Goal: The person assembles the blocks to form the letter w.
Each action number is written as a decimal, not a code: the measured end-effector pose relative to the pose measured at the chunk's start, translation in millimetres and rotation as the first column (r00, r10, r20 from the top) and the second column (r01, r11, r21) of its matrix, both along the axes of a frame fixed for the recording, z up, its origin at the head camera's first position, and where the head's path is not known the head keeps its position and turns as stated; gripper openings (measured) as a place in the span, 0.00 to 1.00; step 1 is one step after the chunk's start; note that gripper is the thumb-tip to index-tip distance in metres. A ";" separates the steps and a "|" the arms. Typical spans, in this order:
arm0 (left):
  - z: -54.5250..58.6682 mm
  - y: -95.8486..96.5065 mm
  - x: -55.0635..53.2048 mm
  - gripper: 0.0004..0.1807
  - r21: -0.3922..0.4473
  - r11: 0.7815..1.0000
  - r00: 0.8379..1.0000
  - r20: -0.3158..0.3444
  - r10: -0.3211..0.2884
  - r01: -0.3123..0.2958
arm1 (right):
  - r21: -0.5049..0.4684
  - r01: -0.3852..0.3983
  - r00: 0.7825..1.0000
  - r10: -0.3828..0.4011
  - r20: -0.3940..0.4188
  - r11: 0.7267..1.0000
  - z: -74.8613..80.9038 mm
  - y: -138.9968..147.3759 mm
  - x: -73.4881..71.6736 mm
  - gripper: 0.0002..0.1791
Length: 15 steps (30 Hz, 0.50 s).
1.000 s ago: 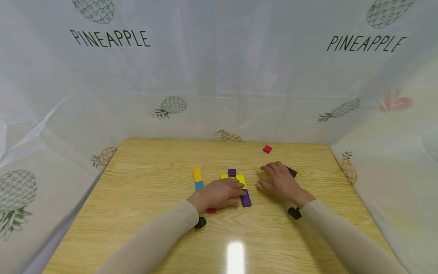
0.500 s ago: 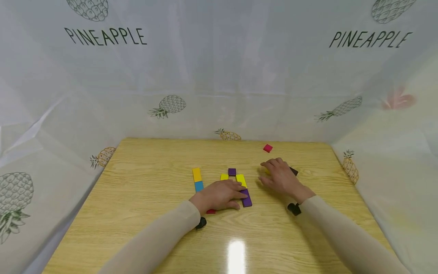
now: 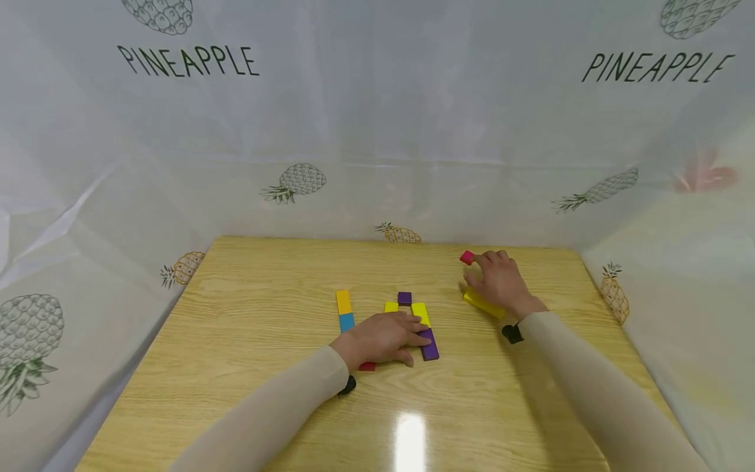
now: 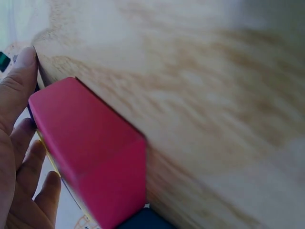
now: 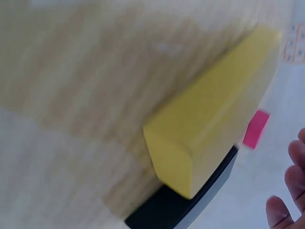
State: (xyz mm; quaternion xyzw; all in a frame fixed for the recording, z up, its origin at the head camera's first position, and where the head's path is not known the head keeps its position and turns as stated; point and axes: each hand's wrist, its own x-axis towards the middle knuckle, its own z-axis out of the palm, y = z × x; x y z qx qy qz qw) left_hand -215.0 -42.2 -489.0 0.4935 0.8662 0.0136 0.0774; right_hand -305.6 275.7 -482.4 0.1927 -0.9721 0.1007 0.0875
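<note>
My left hand [image 3: 383, 337] lies over a group of coloured wooden blocks, fingers extended across a yellow block [image 3: 421, 313] and the purple block [image 3: 430, 345] below it. Just beneath its wrist a red block [image 3: 367, 366] peeks out, seen large as a red block [image 4: 90, 138] in the left wrist view. Toward the back right, my right hand [image 3: 501, 282] reaches with loosely bent fingers, fingertips right at a small red block [image 3: 466, 257]. A long yellow block [image 3: 483, 304] lies under its palm. Beside that, a black block [image 5: 162, 210] shows in the right wrist view, hidden from the head view.
An orange block [image 3: 343, 302] and a blue block [image 3: 347, 322] stand end to end left of the left hand. A small purple block [image 3: 404, 299] and another yellow block [image 3: 391, 307] sit beyond it. A pineapple-print sheet [image 3: 377, 131] surrounds the wooden table [image 3: 265, 275].
My right hand has moved back and slightly right, off the long yellow block and up to the small red one, uncovering the yellow block and covering the black one. The left hand stays on the group.
</note>
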 end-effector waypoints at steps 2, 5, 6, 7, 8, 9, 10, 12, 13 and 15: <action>-0.8 0.2 0.1 0.32 -0.008 1.000 1.000 -0.002 0.004 -0.004 | 0.009 0.022 1.000 -0.022 -0.004 1.000 -0.7 3.8 -7.4 0.28; -1.8 0.7 0.5 0.33 -0.017 1.000 1.000 -0.002 0.012 -0.012 | 0.034 0.039 0.999 -0.038 -0.014 0.999 -1.7 7.0 -16.9 0.29; -2.0 1.0 0.8 0.33 -0.019 1.000 1.000 -0.002 0.014 -0.014 | 0.044 0.045 0.999 -0.045 -0.012 0.998 -2.4 7.6 -19.8 0.29; -2.3 1.3 0.9 0.33 -0.018 1.000 1.000 -0.002 0.014 -0.014 | 0.057 0.050 0.999 -0.049 -0.010 0.997 -3.0 7.7 -22.3 0.29; -2.3 1.6 0.9 0.33 -0.018 1.000 1.000 -0.001 0.014 -0.014 | 0.071 0.054 0.999 -0.054 -0.006 0.996 -3.4 7.3 -24.6 0.29; -2.6 1.9 0.8 0.33 -0.015 1.000 1.000 -0.003 0.012 -0.012 | 0.082 0.058 0.998 -0.059 0.003 0.995 -3.8 6.6 -27.0 0.29; -2.5 2.0 0.8 0.33 -0.013 1.000 1.000 -0.002 0.011 -0.011 | 0.094 0.063 0.998 -0.065 0.012 0.994 -4.5 5.6 -29.3 0.29; -3.0 2.0 0.5 0.33 -0.008 1.000 1.000 -0.003 0.010 -0.010 | 0.115 0.074 0.996 -0.079 0.034 0.991 -5.8 3.0 -33.7 0.29; -3.5 1.8 0.2 0.33 -0.008 1.000 1.000 -0.002 0.010 -0.010 | 0.122 0.078 0.995 -0.085 0.047 0.989 -6.3 1.4 -36.0 0.29; -4.3 1.1 -0.6 0.33 -0.007 1.000 1.000 -0.005 0.010 -0.010 | 0.128 0.090 0.992 -0.100 0.071 0.988 -7.4 -1.9 -40.3 0.29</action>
